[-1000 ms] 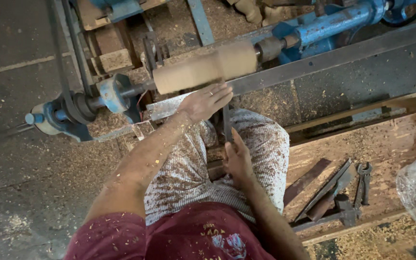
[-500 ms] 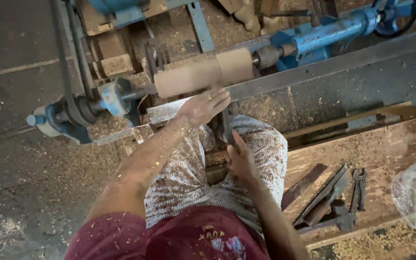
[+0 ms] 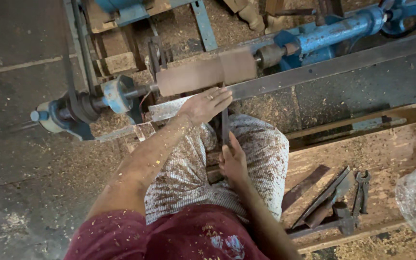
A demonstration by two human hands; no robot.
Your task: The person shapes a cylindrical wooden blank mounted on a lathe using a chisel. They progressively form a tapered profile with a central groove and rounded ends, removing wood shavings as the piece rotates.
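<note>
Wooden cylinder point(image 3: 205, 73) on lathe point(image 3: 314, 36), brown, blurred.

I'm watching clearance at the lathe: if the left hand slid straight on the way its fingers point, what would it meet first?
The left hand lies on the metal rest, fingers aimed up and right. Straight on, it would probably meet the wooden cylinder on the lathe first; how far above the fingertips it sits is unclear.

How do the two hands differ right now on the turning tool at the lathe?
The left hand lies flat and open-fingered over the tool at the metal rest, close to the wooden cylinder; the right hand is closed around the tool's lower end, back over the lap. The left arm reaches well forward; the right stays tucked near the body. Both touch the same tool, and both arms are flecked with sawdust.
</note>
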